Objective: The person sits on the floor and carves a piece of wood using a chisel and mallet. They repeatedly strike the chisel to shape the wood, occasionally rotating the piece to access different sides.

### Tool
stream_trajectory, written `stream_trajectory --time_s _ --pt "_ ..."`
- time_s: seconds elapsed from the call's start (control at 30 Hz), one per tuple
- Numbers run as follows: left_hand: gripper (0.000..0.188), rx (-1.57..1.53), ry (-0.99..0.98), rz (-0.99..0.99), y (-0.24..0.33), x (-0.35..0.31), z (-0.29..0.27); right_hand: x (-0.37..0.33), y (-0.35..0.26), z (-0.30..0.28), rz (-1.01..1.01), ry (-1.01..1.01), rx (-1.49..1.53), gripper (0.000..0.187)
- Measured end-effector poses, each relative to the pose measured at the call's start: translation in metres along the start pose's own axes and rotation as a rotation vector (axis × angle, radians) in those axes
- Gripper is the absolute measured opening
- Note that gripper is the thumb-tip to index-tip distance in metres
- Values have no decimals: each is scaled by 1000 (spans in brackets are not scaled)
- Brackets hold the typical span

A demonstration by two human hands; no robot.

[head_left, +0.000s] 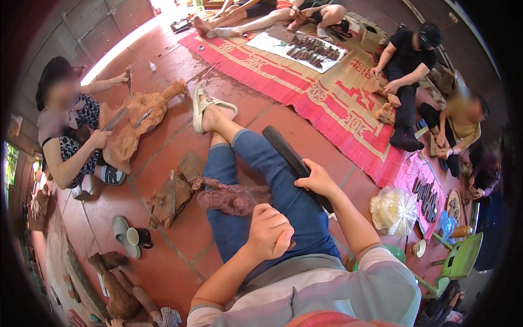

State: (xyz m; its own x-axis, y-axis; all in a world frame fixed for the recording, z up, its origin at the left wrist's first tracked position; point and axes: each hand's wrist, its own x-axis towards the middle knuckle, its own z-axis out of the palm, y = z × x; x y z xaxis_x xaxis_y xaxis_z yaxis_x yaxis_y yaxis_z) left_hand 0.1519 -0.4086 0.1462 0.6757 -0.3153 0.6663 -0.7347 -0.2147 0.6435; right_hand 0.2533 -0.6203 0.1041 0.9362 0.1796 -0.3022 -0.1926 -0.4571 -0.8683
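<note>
Across my lap lies a reddish carved wooden figure [231,200], its head end to the left. My left hand [269,231] is closed in a fist beside the figure's right end. A bit of brown shows at the fist's lower edge, but what it grips is mostly hidden. My right hand [317,177] is wrapped round a long dark wooden bar [284,148], which slants over my right leg. On the floor left of my legs sits a rough carved piece of wood [166,201], next to a brown block [192,165].
At left a person works a large wood carving [136,122] with tools. Slippers [122,234] and a dark cup [139,238] stand nearby. A red mat [338,120] with several seated people lies ahead. Right are a plastic bag [396,211] and a green chair [462,259].
</note>
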Motion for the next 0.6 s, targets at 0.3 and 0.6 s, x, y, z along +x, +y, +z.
stream_trajectory --time_s 0.3,0.6 --pt "19 -46 32 11 -3 8 9 8 7 -7 70 -16 343 36" --pt "26 -34 82 -57 4 5 18 8 4 6 68 68 162 41"
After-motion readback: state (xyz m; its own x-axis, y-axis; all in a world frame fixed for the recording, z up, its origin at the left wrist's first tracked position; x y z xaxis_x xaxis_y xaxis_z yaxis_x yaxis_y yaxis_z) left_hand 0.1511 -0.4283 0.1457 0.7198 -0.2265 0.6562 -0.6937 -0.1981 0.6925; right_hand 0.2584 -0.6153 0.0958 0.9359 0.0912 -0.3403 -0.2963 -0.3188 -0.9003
